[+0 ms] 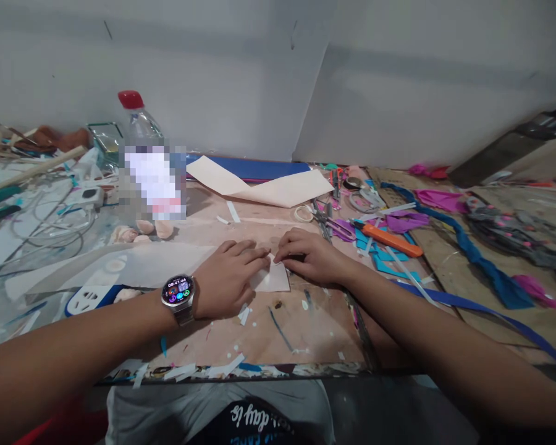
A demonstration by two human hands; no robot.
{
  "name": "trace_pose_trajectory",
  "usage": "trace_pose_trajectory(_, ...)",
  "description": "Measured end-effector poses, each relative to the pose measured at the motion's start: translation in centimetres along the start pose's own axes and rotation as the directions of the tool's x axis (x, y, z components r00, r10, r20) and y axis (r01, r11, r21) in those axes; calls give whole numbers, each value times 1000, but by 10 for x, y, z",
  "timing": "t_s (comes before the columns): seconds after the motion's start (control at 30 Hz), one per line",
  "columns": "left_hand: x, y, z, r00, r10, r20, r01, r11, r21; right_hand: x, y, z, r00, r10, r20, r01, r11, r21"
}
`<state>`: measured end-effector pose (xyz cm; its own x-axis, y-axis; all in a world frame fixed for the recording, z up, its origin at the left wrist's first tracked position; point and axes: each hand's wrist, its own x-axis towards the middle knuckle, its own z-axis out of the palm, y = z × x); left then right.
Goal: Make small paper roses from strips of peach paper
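A long pale strip of paper (167,259) lies across the table in front of me, its left part curling up a little. My left hand (227,275), with a smartwatch (178,293) on the wrist, rests palm down on the strip, fingers stretched out. At the strip's right end, my right hand (308,254) has its fingers bent and pinched together on the paper edge. The fingertips of both hands are close together. Behind them lies a second, folded strip of pale paper (278,191).
At the back left stands a bottle with a red cap (131,99), near a blurred-out patch. A white power strip (90,296) lies by my left forearm. To the right are an orange utility knife (387,239), scissors (324,219), blue ribbon (482,312) and fabric scraps.
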<state>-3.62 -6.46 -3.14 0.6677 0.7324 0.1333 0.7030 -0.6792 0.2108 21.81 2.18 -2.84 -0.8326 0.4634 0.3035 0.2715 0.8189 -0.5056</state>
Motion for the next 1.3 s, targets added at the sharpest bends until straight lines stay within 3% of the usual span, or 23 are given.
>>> trace_pose_trajectory(0.77, 0, 0, 0, 1000, -4, -13, 4, 1000, -19, 0, -1, -3, 1000, -18, 15, 17, 995, 98)
trace_pose_trajectory(1.3, 0, 2, -4, 997, 12, -78, -14, 1000, -20, 0, -6, -4, 999, -27, 18, 24, 992, 121)
